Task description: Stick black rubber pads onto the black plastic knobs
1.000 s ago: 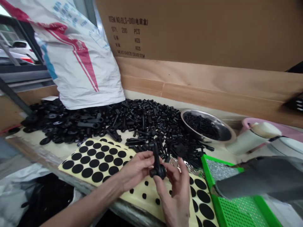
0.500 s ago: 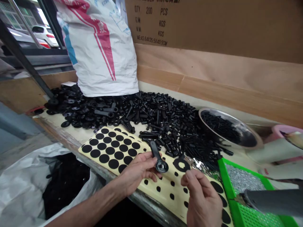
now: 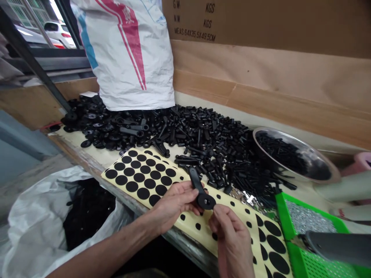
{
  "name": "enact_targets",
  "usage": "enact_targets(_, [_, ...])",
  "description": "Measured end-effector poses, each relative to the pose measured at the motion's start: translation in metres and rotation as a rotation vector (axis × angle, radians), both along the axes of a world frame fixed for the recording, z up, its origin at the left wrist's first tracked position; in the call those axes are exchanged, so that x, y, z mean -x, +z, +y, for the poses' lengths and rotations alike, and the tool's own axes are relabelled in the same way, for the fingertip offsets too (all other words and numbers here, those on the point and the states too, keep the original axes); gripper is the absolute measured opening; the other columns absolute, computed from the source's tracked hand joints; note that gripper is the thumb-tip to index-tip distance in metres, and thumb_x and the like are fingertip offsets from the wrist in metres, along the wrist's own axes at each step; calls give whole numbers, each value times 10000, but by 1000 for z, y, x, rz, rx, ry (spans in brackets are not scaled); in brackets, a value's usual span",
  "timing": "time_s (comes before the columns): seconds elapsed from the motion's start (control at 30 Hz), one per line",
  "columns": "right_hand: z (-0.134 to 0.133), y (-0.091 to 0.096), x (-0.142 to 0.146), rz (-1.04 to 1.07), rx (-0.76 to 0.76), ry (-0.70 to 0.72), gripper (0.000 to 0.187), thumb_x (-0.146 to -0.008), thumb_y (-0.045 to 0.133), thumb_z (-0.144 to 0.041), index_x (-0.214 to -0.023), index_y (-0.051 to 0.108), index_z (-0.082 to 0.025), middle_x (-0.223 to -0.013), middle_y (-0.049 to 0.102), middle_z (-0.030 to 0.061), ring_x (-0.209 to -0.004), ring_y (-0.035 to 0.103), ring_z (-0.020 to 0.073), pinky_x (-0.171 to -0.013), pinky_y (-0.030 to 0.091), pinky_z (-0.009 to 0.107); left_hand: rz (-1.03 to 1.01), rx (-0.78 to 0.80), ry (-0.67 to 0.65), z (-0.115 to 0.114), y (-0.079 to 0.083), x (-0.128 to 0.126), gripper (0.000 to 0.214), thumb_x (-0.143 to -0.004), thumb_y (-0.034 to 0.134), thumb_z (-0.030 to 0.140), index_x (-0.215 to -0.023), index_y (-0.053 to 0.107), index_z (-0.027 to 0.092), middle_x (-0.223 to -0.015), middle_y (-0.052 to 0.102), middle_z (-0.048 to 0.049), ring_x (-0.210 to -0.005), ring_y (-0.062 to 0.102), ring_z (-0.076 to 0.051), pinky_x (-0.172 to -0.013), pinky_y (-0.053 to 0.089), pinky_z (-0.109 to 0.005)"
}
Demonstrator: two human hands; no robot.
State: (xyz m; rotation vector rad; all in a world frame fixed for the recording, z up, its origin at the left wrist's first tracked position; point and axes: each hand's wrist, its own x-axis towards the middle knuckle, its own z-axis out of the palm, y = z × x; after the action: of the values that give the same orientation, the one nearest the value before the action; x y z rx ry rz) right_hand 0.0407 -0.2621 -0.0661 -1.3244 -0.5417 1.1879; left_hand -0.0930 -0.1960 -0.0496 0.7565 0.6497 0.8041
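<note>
My left hand point(image 3: 174, 202) is closed round a black plastic lever arm point(image 3: 198, 184), holding it over a yellow backing sheet point(image 3: 232, 210) that carries black round pads. The lever's ring end point(image 3: 206, 201) points toward my right hand point(image 3: 232, 239). My right hand's fingers are pinched together right at that ring end; what they hold, if anything, is hidden. A second sheet of large black round pads point(image 3: 142, 175) lies just left of my left hand.
A heap of black plastic parts point(image 3: 185, 139) covers the bench behind. A steel bowl of black screws point(image 3: 292, 156) sits right, a green tray point(image 3: 307, 227) with silver bits near right, with a grey tool point(image 3: 336, 245) over it. White sack point(image 3: 130, 50) at back, open bag point(image 3: 58, 216) below left.
My right hand, which had drawn back from the lever, has come in again to the ring end. The black gasket-like ring seen lying on the sheet is no longer in view.
</note>
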Motion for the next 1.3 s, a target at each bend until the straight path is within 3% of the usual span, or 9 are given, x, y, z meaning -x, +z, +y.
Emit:
enact_targets(0.17, [-1, 0, -1, -48, 18, 6, 344, -741, 718, -495, -671, 578, -189, -571, 404, -54, -597, 319, 114, -574, 287, 243, 16, 6, 7, -1, 1, -2, 250, -873, 612, 276, -1046, 667, 104, -983, 669, -117, -737, 598, -128, -649, 482, -232])
enact_targets(0.8, [2, -1, 1, -157, 10, -46, 336, -728, 723, -494, -694, 600, -183, -573, 442, -50, -584, 354, 107, -545, 307, 225, 32, 37, 11, 3, 5, -4, 241, -859, 637, 278, -1013, 684, 100, -893, 676, -98, -694, 608, -121, -630, 471, -225])
enact_targets(1.3, [5, 2, 2, -315, -9, -105, 297, -719, 719, -468, -705, 629, -185, -606, 518, -31, -571, 431, 115, -532, 367, 222, -21, 39, 29, 4, 3, -5, 278, -846, 644, 284, -1081, 674, 139, -1070, 659, -116, -784, 600, -139, -679, 460, -252])
